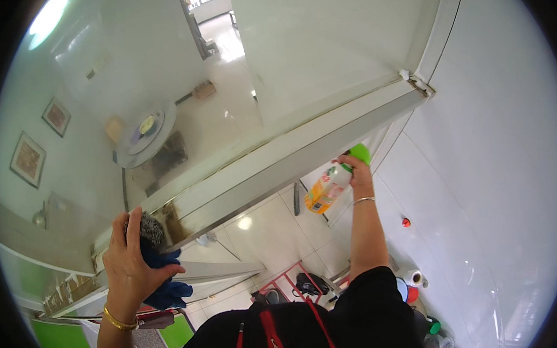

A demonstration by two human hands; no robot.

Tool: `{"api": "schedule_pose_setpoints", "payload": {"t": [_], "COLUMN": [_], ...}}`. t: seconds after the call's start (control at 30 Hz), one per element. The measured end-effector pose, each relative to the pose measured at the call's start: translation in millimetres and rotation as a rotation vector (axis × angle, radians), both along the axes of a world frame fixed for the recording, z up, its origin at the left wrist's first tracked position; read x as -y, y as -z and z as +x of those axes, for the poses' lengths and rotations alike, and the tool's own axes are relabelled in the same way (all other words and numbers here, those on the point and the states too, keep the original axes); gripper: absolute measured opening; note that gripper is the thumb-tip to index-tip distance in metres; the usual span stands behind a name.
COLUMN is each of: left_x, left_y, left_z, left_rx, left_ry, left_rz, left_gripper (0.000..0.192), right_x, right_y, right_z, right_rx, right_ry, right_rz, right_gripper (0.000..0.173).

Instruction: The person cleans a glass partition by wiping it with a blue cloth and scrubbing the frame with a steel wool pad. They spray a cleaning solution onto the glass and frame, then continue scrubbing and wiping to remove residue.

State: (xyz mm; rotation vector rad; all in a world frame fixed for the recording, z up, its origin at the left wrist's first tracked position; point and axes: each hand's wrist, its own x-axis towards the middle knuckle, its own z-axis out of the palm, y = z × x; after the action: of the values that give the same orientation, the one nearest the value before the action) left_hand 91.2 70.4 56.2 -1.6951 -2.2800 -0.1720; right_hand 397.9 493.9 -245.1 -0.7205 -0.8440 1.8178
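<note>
My left hand (pixel 134 261) is at the lower left end of a white and grey frame rail (pixel 278 169), its fingers curved around a grey steel-wool scrubber (pixel 152 230). Dark blue gloves or cloth (pixel 166 288) bunch up under that palm and thumb; whether the hand also grips them, I cannot tell. A patch of brown grime (pixel 176 221) marks the rail beside the scrubber. Below the rail on the right, my right hand (pixel 358 171) grasps a spray bottle (pixel 327 190) by its neck. The bottle has a green head and orange contents, and it is tilted.
A large glass pane (pixel 322 58) rises above the rail, with a round table (pixel 167 135) visible in it. Smooth white wall panels (pixel 478 151) stand at right. Far below on the tiled floor (pixel 266 220) are a red metal frame (pixel 277 282) and a black plastic bag (pixel 311 284).
</note>
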Motion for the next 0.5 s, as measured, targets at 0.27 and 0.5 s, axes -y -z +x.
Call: {"api": "schedule_pose_setpoints", "payload": {"t": [0.27, 0.5], "left_x": [-23, -26], "left_y": [24, 32], "left_z": [5, 5], "left_rx": [-0.047, -0.048], "left_ry": [-0.132, -0.172], "left_rz": [-0.042, 0.052], "left_gripper": [0.105, 0.091], "right_x": [-52, -17], "right_y": [-57, -130], "right_z": [-127, -197], "right_rx": [-1.142, -0.754], "right_ry": [-0.458, -0.619], "right_rz": [0.209, 0.405], "right_gripper": [0.040, 0.033]}}
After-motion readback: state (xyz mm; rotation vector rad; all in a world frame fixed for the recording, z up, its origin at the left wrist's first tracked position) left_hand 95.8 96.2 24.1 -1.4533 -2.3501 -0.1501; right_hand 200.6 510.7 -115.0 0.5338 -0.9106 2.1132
